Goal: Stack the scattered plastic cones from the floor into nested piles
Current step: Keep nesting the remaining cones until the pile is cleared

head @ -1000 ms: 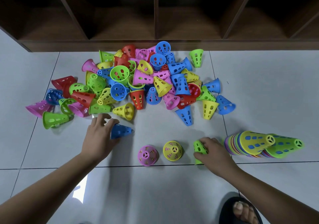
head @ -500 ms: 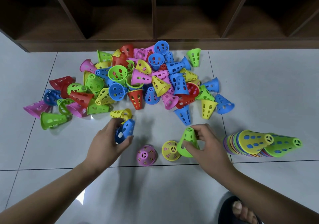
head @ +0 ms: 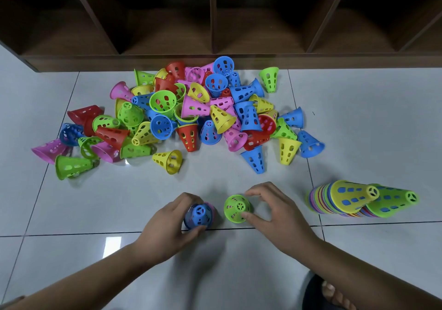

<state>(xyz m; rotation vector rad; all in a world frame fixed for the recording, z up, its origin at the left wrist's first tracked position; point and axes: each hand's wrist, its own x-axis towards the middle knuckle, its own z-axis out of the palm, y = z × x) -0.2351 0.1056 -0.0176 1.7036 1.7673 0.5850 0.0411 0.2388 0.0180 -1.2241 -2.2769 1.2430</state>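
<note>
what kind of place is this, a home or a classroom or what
Indoors, probably a playroom or classroom, though a home is possible: a glossy tiled floor, a dark wooden cubby shelf at floor level, and a big heap of plastic cones.

The left hand (head: pixel 167 228) has carried the blue cone (head: pixel 199 215) from the edge of the pile and lowered it over the pink cone (head: pixel 213 210) - only a pink rim shows. The right hand (head: pixel 275 211) has lifted the green cone (head: pixel 235 208) and set it over the yellow one - now hidden.
</note>
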